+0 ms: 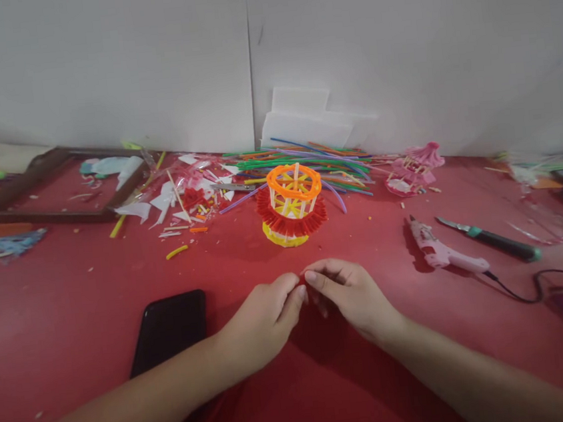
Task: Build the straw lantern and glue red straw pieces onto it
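My left hand and my right hand meet fingertip to fingertip above the red table. Both are closed in a pinch; a small reddish bit seems to show between them, too small to name. Just beyond my fingers stands a small round craft structure of pale sticks, with an orange ring on top, a red fringed band around it and a yellow base. Left of my left hand lies a black phone, partly covered by my forearm.
To the right rest a pink glue gun with a black cord and a green-and-black craft knife. Behind are colourful pipe cleaners, paper scraps and a pink craft piece. A brown frame lies at the back left.
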### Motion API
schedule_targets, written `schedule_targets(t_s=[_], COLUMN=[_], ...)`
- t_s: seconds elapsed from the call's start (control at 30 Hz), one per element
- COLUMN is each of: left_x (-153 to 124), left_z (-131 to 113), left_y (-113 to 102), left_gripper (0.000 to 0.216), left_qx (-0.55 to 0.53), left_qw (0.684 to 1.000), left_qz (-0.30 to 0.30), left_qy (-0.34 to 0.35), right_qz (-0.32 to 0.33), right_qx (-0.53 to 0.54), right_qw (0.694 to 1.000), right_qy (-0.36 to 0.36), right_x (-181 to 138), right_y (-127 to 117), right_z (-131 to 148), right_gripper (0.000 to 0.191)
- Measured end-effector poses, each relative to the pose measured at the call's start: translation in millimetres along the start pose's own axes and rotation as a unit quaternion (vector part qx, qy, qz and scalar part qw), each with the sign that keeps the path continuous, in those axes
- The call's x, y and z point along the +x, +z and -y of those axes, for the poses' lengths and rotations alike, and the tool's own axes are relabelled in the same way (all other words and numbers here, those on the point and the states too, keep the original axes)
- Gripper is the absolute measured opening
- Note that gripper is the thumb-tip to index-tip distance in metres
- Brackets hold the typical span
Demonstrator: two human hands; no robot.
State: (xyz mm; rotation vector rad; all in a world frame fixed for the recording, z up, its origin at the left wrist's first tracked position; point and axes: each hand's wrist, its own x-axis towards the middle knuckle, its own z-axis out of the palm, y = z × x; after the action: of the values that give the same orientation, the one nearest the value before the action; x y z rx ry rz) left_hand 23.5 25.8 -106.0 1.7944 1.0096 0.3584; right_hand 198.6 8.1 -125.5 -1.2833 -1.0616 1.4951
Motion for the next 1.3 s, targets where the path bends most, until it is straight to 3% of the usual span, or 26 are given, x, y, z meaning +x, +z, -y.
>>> schedule_targets(t_s=[0.1, 0.17, 0.27, 0.37, 0.47, 0.67, 0.83, 0.93, 1.1, 1.3], left_x=[1, 1, -1, -3, -4, -3, -3, -3, -3, -4], left_z=[1, 1, 0, 0, 0, -2, -2, -1, 0, 0], left_y=[0, 0, 1, 3, 4, 4, 4, 4, 5, 4], left_gripper=[0.030, 0.032, 0.034, 0.035, 0.036, 0.036, 0.039, 0.039, 0.037, 0.033], left_qx=[0.005, -0.008, -0.047, -0.088, -0.119, -0.152, -0.154, -0.147, -0.137, -0.115], left_qw=[1.000, 1.000, 0.999, 0.996, 0.992, 0.987, 0.986, 0.988, 0.990, 0.992], left_qz=[-0.004, 0.003, 0.011, 0.014, 0.029, 0.049, 0.056, 0.046, 0.037, 0.057], left_qy=[0.016, 0.014, 0.004, 0.001, -0.004, -0.025, -0.033, -0.030, -0.019, -0.010], right_qz=[0.016, 0.012, -0.005, -0.017, -0.023, 0.004, 0.001, 0.000, -0.014, -0.015], right_qx=[-0.048, -0.124, -0.274, -0.341, -0.354, -0.346, -0.350, -0.387, -0.460, -0.502], right_qw=[0.998, 0.989, 0.937, 0.893, 0.882, 0.903, 0.908, 0.880, 0.806, 0.755], right_qy=[-0.027, -0.083, -0.216, -0.292, -0.309, -0.254, -0.232, -0.275, -0.372, -0.421], right_x=[-1, -3, -6, -9, -11, -10, -12, -12, -11, -13], right_y=[-2, -3, -6, -7, -8, -5, -4, -6, -7, -7], right_z=[0, 2, 3, 3, 1, 3, 4, 3, 4, 7], right_gripper=[0.037, 0.032, 0.025, 0.020, 0.017, 0.029, 0.027, 0.026, 0.025, 0.028])
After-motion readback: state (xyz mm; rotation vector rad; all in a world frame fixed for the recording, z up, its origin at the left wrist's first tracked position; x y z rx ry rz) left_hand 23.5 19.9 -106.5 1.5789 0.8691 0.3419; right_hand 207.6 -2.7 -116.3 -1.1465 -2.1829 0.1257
